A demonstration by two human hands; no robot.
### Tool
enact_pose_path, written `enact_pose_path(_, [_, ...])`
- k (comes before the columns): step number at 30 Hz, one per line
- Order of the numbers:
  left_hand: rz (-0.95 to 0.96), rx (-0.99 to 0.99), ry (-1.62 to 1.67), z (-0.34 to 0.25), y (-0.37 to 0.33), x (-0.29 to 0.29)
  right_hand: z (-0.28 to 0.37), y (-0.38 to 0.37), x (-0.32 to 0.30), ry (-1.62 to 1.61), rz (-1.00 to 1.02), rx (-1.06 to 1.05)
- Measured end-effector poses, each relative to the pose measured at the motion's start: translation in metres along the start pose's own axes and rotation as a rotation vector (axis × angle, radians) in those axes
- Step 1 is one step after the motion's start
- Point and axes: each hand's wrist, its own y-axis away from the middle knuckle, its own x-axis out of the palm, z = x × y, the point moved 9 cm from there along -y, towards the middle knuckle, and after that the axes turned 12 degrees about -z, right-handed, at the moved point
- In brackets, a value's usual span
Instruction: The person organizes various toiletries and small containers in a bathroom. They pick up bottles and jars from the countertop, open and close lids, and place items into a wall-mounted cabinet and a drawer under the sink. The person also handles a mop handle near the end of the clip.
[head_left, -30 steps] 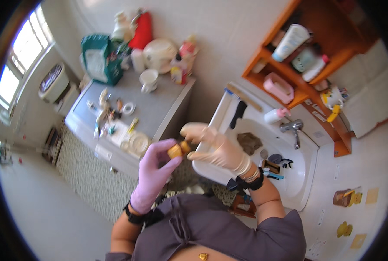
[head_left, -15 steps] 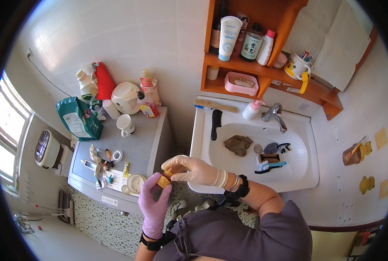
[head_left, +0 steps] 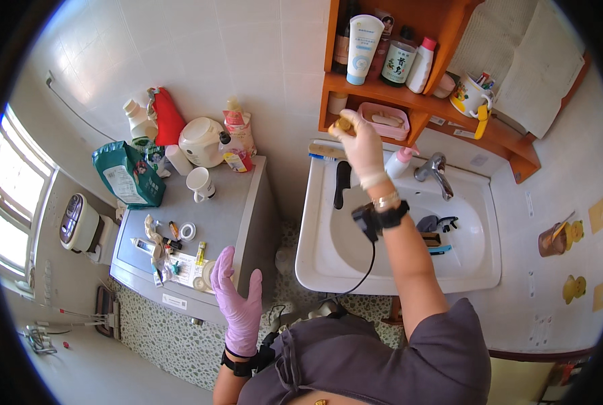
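Observation:
My right hand, in a pale glove, is raised in front of the lower compartment of the orange shelf. Its fingertips pinch a small yellow-brown object, too small to name surely. Just beside it in the compartment are a small white jar and a pink soap tray. My left hand, in a purple glove, has its fingers spread and nothing in them. It hovers by the front right corner of the grey cabinet top, partly covering a round white container there.
Below my right arm lies the white sink, with a black-handled item, a blue brush and a faucet. A white mug, bottles and a green bag stand on the cabinet. Bottles line the orange shelf.
My right hand has moved up and away from my left, over the sink to the shelf, carrying the small yellow-brown object. My left hand has opened and no longer holds the small yellow piece.

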Motion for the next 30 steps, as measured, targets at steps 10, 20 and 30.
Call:
enact_pose_path(10, [-0.048,-0.087,-0.038,0.024,0.012,-0.017,-0.070,-0.034,0.059,0.207,-0.078,0.048])
enact_pose_path(20, [-0.159,-0.262,-0.045,0.075,0.032,-0.038,-0.093,-0.042,0.069,0.328,-0.079,-0.122])
enact_pose_path(30, [-0.115,-0.387,-0.401,0.188,0.079,-0.065,-0.041,0.078,0.059,0.027,0.202,0.292])
